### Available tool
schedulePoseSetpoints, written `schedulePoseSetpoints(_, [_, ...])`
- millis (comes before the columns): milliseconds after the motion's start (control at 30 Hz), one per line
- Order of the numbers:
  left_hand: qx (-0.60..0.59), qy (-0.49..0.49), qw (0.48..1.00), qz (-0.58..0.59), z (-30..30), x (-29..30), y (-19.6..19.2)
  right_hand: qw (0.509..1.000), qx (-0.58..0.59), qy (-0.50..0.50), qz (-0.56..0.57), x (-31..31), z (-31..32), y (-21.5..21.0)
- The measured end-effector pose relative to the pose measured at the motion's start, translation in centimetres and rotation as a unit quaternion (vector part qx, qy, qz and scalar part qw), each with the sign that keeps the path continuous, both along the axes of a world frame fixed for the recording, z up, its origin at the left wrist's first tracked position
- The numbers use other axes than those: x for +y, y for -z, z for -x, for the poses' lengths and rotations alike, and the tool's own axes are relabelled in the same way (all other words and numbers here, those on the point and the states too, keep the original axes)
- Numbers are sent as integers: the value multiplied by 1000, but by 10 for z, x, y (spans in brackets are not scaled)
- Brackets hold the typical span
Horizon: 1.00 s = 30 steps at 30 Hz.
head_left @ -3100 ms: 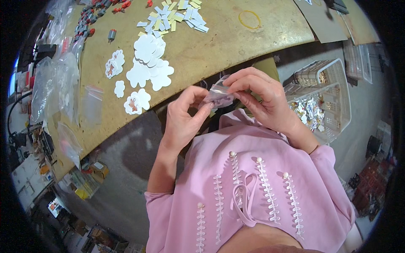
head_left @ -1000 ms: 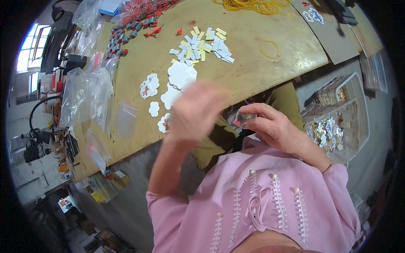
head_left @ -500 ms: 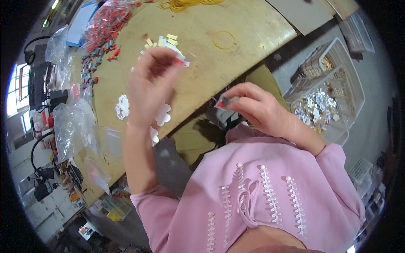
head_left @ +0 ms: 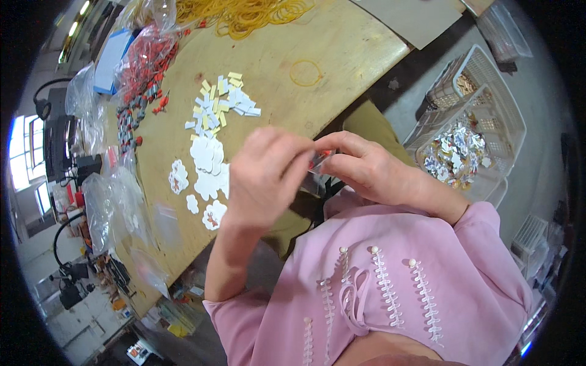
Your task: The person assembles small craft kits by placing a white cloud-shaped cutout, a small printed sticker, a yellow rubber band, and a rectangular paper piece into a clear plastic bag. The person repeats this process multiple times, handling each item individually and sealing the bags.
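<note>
My right hand pinches a small clear plastic bag with red pieces in it, held just off the table's near edge. Against the bag's mouth, my left hand has its fingers drawn together; what they hold, if anything, is hidden. Beyond my left hand lies a loose pile of small white and pale yellow rectangular pieces. White flower-shaped cutouts lie stacked and scattered beside that wrist, partly covered by it. Two scalloped cutouts, one the printed cutout, show brown figures.
Red and grey small parts line the table's left side beside clear plastic bags. Yellow rubber bands heap at the far edge, with a single band nearer. On the floor at right, a plastic basket holds many printed cutouts.
My left hand has come from the pile of rectangular pieces, rightward and nearer, to the bag in my right hand. The red piece seen at its fingertips no longer shows there.
</note>
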State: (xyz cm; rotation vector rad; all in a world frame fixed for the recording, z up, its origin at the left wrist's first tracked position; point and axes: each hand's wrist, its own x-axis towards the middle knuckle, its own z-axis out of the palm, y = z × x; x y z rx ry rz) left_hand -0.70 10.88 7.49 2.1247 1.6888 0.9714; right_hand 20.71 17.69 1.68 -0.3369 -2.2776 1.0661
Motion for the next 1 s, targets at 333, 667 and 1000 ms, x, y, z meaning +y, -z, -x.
schedulePoseSetpoints(333, [49,-15,998,-25,53,190,44,1000,-6,-13,17,2,-8,20])
schedulePoseSetpoints(667, [178,-80,960,199,73,239,37,999,-19,5,34,14,-23,31])
schedulePoseSetpoints(1000, [-243,-108,944,192,102,185,8,999,-21,-9,49,10,-21,32])
